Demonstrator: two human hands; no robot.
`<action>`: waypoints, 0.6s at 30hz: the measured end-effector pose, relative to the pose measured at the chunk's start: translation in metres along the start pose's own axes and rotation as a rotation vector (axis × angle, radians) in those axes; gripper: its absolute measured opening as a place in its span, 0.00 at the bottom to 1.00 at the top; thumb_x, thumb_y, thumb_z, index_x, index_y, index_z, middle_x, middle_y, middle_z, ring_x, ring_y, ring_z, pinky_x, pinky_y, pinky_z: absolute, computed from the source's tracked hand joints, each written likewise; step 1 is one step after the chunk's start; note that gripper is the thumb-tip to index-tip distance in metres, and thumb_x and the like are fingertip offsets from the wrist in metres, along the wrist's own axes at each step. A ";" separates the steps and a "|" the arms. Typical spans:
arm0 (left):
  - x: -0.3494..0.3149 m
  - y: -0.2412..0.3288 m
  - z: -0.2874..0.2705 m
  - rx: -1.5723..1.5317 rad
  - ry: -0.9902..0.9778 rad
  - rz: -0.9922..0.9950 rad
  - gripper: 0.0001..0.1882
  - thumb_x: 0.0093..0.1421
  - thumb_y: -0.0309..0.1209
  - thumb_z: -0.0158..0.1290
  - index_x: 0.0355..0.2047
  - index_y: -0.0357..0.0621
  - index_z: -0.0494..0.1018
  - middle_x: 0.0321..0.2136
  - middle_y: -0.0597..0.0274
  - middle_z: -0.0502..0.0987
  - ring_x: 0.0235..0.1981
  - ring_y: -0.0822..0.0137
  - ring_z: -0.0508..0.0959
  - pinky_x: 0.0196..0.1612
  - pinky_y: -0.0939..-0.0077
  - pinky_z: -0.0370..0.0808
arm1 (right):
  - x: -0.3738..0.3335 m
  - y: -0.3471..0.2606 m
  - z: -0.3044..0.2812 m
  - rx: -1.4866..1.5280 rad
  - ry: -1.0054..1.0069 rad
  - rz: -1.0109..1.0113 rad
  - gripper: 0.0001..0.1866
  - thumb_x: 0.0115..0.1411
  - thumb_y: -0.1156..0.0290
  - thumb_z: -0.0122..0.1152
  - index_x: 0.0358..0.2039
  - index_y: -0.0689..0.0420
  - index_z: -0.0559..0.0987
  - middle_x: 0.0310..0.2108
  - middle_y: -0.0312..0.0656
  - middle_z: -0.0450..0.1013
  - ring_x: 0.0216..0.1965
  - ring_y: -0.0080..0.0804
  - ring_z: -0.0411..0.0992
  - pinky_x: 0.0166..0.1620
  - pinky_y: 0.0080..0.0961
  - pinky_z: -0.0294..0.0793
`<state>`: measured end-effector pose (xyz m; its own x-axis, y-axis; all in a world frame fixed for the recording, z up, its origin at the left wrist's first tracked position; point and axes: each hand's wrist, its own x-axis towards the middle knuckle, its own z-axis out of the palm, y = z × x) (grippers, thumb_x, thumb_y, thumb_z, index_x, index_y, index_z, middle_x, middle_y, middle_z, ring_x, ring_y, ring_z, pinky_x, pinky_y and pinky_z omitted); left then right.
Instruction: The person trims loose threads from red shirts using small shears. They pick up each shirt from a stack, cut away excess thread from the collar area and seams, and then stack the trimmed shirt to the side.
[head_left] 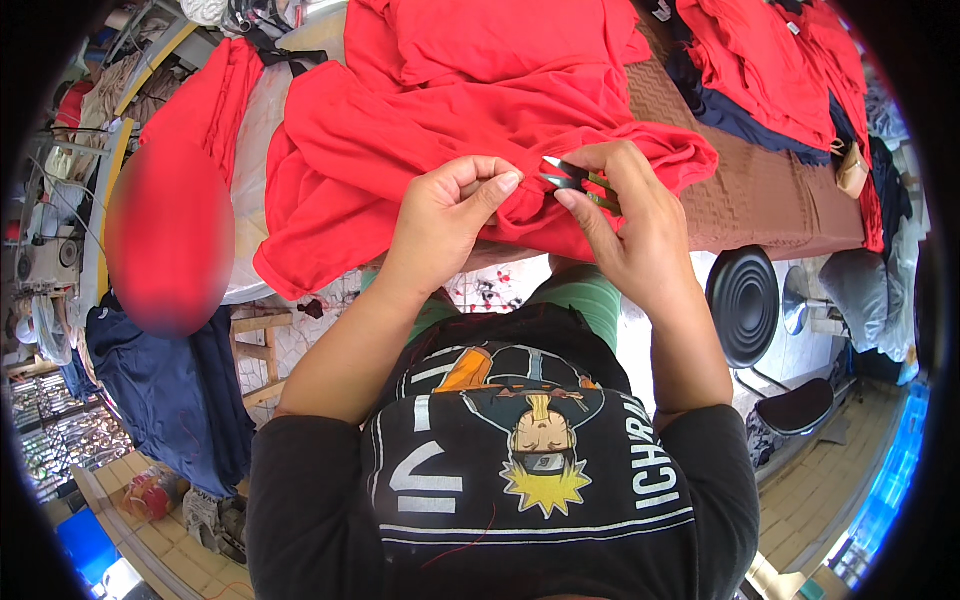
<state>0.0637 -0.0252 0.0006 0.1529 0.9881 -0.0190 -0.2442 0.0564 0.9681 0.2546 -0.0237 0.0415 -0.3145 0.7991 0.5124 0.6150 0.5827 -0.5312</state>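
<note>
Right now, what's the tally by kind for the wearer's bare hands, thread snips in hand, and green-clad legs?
Bare hands: 2 (left hand, right hand)
Thread snips: 1, in the right hand
Green-clad legs: 2 (left leg, right leg)
Total: 5

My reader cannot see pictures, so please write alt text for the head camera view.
A person's right hand holds small, open, silver-bladed snips beside the left hand, whose fingers are pinched together, over a heap of bright red cloth. The heap lies partly on a brown, cloth-covered table.
</note>
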 end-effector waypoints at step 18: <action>-0.010 0.019 -0.011 0.190 -0.255 -0.018 0.23 0.67 0.43 0.47 0.27 0.35 0.77 0.25 0.64 0.77 0.37 0.78 0.74 0.39 0.86 0.70 | 0.000 0.002 -0.007 -0.211 0.018 -0.117 0.09 0.50 0.71 0.65 0.32 0.57 0.76 0.28 0.40 0.72 0.30 0.39 0.74 0.30 0.31 0.73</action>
<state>0.0472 -0.0326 0.0168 0.3965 0.9180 0.0035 -0.0599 0.0221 0.9980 0.2611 -0.0238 0.0453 -0.3802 0.7242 0.5753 0.7131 0.6257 -0.3162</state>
